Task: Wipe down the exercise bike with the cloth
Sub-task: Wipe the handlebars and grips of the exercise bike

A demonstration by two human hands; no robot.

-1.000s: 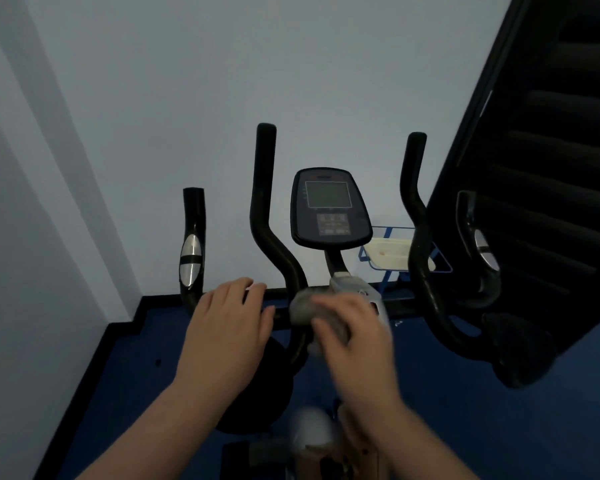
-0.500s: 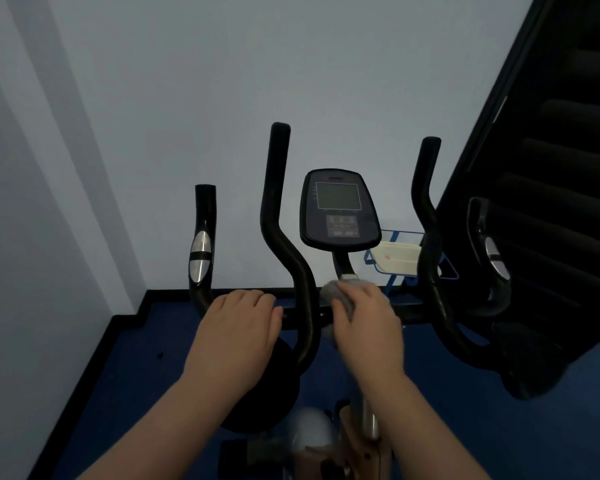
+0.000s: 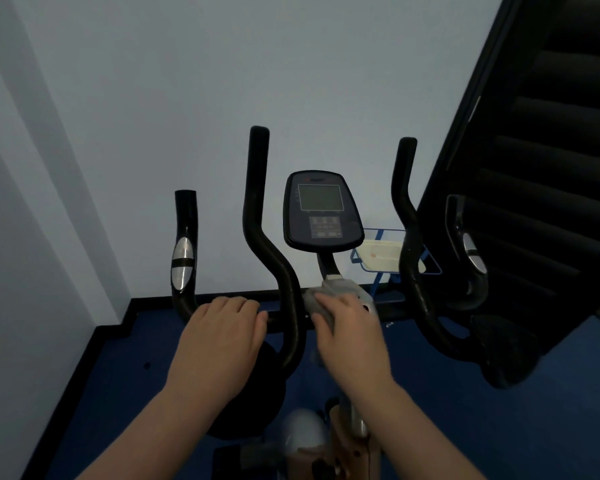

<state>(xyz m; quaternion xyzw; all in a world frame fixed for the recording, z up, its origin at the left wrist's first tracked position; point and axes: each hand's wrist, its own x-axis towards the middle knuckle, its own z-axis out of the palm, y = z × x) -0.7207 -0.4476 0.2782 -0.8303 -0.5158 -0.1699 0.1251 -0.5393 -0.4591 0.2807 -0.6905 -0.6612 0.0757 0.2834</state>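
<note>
blue floor point(image 3: 499, 410), pale wall | black exercise bike point(image 3: 293, 306), console point(image 3: 321, 211) text unreadable | right hand point(image 3: 352, 336) presses grey cloth point(image 3: 314, 301) | left hand point(image 3: 219, 337) grips handlebar

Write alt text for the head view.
A person's right hand presses a grey cloth on the centre of an exercise bike's handlebar, below the console. The left hand rests on the bar beside it, in a blue-floored corner.
</note>
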